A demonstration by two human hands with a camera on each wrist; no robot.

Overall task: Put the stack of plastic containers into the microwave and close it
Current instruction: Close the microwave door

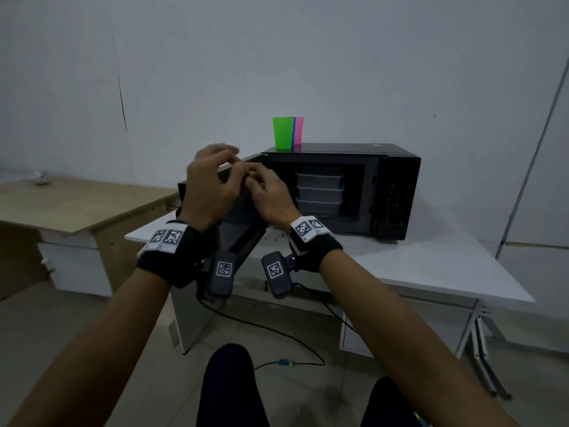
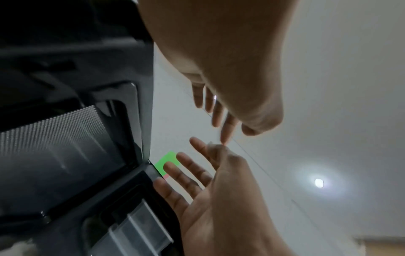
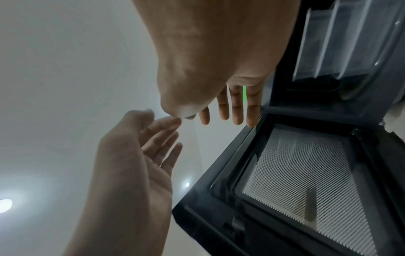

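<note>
Bare skin, two hands: the left hand (image 1: 212,183) and the right hand (image 1: 271,195) meet in front of the microwave (image 1: 338,192), fingertips touching each other. Both hold nothing; the wrist views show the fingers nearly straight and loosely spread, the left index tip against the right thumb. Each wrist wears one black band with white coded tags and one small black camera hanging under it.

Just behind the hands, the one door (image 1: 228,204) stands swung open to the left; its inner face is a rectangular window of fine dotted metal mesh in a glossy dark frame. The microwave is a black box with a keypad on its right side. Inside its cavity sits the stack (image 1: 318,192): three translucent, rectangular plastic containers, one on another, upright.

On the microwave's top, at the back left, stand nested cups (image 1: 288,133): three colours show, green in front, then blue and pink, smooth and tapered.

The microwave rests on a white table (image 1: 431,266) with a matt top. A second, wood-topped table (image 1: 77,208) stands to the left. One black cable (image 1: 261,328) trails over the tiled floor.
</note>
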